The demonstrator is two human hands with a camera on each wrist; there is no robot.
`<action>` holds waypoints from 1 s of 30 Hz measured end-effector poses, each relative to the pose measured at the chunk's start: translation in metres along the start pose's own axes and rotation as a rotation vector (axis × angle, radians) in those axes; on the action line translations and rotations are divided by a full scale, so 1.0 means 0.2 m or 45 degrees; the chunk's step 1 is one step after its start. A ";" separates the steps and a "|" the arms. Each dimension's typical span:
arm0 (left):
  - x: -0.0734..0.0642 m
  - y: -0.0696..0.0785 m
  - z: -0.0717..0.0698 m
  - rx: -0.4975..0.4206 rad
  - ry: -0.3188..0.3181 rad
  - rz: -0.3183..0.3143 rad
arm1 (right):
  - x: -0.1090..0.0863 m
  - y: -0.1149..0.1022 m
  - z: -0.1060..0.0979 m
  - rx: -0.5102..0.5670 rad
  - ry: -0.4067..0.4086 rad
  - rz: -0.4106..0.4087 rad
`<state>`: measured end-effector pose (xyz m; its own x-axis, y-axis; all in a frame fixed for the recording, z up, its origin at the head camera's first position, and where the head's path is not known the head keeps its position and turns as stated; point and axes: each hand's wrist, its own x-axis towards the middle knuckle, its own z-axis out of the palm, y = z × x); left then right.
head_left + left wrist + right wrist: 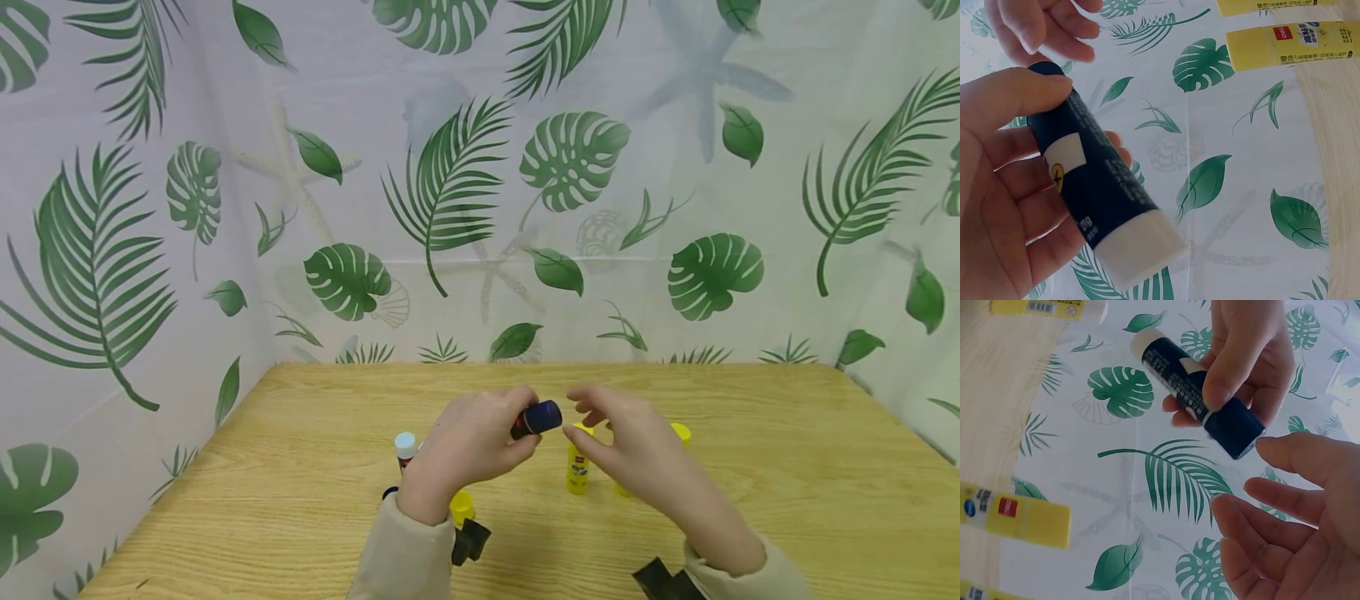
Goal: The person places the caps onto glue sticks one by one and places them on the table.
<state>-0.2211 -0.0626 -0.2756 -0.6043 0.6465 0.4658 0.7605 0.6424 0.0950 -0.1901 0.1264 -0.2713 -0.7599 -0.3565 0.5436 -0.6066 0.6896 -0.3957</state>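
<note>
Left hand [476, 437] around glue stick [1100, 175], right [630, 429] beside.

Screened-off workspace — leaf-print cloth [480, 312]; wooden table [795, 467].

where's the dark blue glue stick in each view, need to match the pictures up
Head: the dark blue glue stick is below and a little right of the picture's centre.
Left wrist: the dark blue glue stick is left of centre, slanting from upper left to lower middle.
Right wrist: the dark blue glue stick is in the upper middle.
Shared landmark: the left hand, gripping it in all three.
</note>
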 end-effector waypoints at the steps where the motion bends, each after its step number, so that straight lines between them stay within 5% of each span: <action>1: 0.00 0.00 0.00 -0.003 -0.003 -0.003 | -0.01 0.01 -0.01 -0.002 -0.006 0.006; 10: 0.00 0.01 -0.01 -0.011 0.017 -0.018 | -0.04 0.06 -0.04 -0.090 -0.022 0.073; 22: 0.02 0.01 -0.03 -0.018 0.119 0.011 | -0.04 0.06 -0.05 -0.038 -0.109 0.086; 30: 0.04 0.01 -0.07 -0.193 0.234 0.001 | -0.04 0.05 -0.03 -0.052 -0.109 0.070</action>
<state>-0.2205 -0.0613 -0.2584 -0.5604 0.5523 0.6171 0.7965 0.5637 0.2189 -0.1897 0.1398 -0.2755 -0.8099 -0.3687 0.4563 -0.5548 0.7341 -0.3916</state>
